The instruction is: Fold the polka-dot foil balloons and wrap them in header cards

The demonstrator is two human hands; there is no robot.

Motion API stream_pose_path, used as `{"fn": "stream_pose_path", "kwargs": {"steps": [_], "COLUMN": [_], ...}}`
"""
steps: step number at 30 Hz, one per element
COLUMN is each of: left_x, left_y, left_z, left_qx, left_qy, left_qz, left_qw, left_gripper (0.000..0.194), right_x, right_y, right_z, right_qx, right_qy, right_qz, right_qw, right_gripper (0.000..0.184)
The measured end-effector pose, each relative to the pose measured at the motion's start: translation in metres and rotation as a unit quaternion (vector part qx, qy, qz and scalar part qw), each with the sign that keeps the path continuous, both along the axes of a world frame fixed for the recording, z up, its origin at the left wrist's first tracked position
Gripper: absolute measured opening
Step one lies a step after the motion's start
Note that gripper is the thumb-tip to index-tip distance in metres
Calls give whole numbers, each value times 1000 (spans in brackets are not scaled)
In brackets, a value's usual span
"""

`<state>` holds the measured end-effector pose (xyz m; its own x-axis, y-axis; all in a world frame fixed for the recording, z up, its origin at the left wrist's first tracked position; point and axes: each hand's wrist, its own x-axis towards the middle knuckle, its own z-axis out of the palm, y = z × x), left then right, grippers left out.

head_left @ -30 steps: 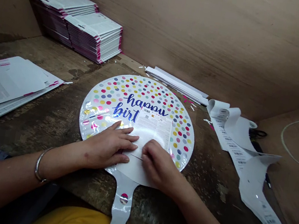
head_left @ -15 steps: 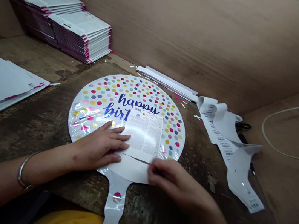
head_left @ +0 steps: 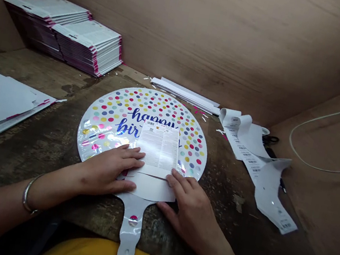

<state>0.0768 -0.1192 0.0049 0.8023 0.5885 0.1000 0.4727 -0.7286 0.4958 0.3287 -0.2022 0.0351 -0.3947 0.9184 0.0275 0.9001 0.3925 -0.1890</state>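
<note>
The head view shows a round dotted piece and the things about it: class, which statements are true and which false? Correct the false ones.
1. The printed card covers part of the blue lettering. True.
2. The right hand is clenched into a fist. False: its fingers are extended, by the card's lower right corner.
3. A bangle circles the left wrist. True.
4. The strip of barcode labels lies left of the dotted piece in the picture. False: it lies to the right.
5. The dotted piece's narrow tail points toward the person. True.
</note>
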Motion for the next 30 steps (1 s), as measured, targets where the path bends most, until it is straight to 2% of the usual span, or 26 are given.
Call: {"fn": "stream_pose_path", "kwargs": {"steps": [2,4,7,10,13,21,26,30], "left_x": [0,2,6,6,4,0,-1,-1], "left_y": [1,2,4,5,8,22,23,22], "left_z": [2,2,1,0,0,-1,-2,0], "left_qx": [-4,2,16,31,55,85,85,79], "left_qy": [0,2,14,30,37,59,48,51], "left_qz": [1,4,3,9,16,7,3,5], "left_qw": [1000,1000,1000,999,998,995,995,996], "left_gripper": [71,77,73,72,72,73,68,68], "right_x": [3,3,-1,-5,-6,-6,-12,-19], "right_y": [-2,-4,-3,-2,-1,1,12,18], "right_z": [1,1,-1,-3,-6,-18,-16,-19], "right_qx": [6,16,29,7,3,95,112,91], "right_qy": [7,32,72,92,80,-16,-18,16], "right_qz": [18,12,-27,-37,-18,44,63,73], "right_qw": [1000,999,997,995,997,994,992,993], "right_gripper": [51,58,66,54,43,33,34,28]}}
